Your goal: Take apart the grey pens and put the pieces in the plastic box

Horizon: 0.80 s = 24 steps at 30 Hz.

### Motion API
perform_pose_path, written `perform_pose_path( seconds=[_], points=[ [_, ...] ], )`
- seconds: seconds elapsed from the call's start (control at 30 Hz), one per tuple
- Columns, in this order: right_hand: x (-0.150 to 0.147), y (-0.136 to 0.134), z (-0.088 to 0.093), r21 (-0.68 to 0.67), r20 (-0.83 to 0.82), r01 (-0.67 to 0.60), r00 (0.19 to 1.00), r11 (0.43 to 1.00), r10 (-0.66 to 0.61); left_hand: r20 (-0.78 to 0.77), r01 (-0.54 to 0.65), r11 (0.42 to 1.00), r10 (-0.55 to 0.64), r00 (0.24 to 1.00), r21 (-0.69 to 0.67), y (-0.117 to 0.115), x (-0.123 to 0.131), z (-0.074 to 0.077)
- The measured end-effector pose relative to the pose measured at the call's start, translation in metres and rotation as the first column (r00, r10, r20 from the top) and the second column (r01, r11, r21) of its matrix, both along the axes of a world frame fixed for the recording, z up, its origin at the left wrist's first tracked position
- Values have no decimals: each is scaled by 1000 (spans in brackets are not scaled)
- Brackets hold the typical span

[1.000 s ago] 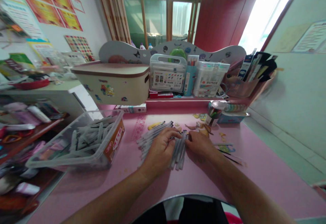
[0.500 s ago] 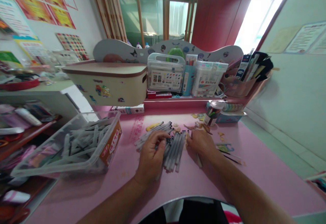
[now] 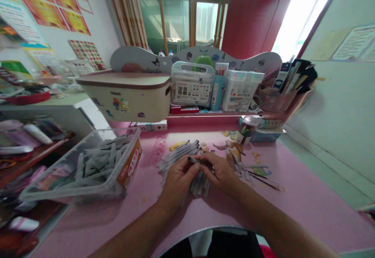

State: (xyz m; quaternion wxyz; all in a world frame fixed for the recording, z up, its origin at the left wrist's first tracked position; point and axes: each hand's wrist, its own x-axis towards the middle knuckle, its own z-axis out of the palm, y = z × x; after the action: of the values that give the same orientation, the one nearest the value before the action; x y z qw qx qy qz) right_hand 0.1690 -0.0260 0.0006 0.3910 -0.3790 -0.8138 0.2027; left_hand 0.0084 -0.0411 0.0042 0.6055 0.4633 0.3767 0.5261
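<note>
My left hand (image 3: pixel 179 176) and my right hand (image 3: pixel 219 169) meet over the middle of the pink desk, fingertips pinched together. Between them is a slim grey pen (image 3: pixel 193 160), its dark end pointing left; the rest is covered by my fingers. Under and in front of my hands lies a bundle of similar grey pens (image 3: pixel 199 188), partly hidden. Another fanned row of grey pens (image 3: pixel 179 153) with dark tips rests just beyond my left hand. To the right of my right hand, a few loose thin pens (image 3: pixel 265 180) lie on the desk.
A clear plastic bin (image 3: pixel 73 189) full of grey pens stands at left. Behind are a lidded cream box (image 3: pixel 129 101), a clear marker case (image 3: pixel 191 86) and a pen jar (image 3: pixel 248 127). A squirrel-like sticker (image 3: pixel 233 150) is on the desk (image 3: pixel 140 226).
My right hand has moved left from the right side of the bundle to meet my left hand. A grey pen now shows between the fingers of both hands.
</note>
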Motion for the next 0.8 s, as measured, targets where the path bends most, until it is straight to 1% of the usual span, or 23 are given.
perform_pose_path(
  seconds=[0.07, 0.13, 0.2, 0.23, 0.3, 0.37, 0.43, 0.6, 0.73, 0.8],
  points=[
    [2, 3, -2, -51, -3, 54, 999, 997, -54, -25, -69, 998, 69, 997, -6, 3, -2, -2],
    [4, 6, -4, -79, 2, 94, 996, 992, -95, -41, -172, 985, 172, 984, 0, 6, -4, -2],
    [5, 7, -5, -107, 9, 97, 995, 990, -96, -54, -261, 965, 262, 963, 21, 8, -5, 0],
    [4, 7, -5, -124, 6, 93, 996, 988, -93, -65, -281, 959, 283, 957, 30, 9, -6, 0],
    [2, 6, -6, -162, -8, 78, 997, 984, -80, -95, -249, 968, 251, 963, 27, 11, -6, 1],
    [0, 4, -6, -196, -15, 63, 998, 979, -68, -114, -174, 985, 173, 978, 4, 11, -5, 0],
    [-1, 3, -8, -213, 3, 47, 999, 976, -47, -117, -127, 992, 124, 985, -13, 11, -4, -1],
    [2, 8, -10, -270, 64, -27, 997, 962, 46, -124, -89, 996, 86, 989, -22, 15, -4, -5],
    [5, 11, -8, -322, 41, -73, 995, 944, 91, -114, -60, 998, 57, 992, -28, 19, -7, -8],
    [6, 12, -6, -347, -6, -109, 993, 931, 114, -110, -41, 999, 38, 993, -23, 20, -8, -9]
  ],
)
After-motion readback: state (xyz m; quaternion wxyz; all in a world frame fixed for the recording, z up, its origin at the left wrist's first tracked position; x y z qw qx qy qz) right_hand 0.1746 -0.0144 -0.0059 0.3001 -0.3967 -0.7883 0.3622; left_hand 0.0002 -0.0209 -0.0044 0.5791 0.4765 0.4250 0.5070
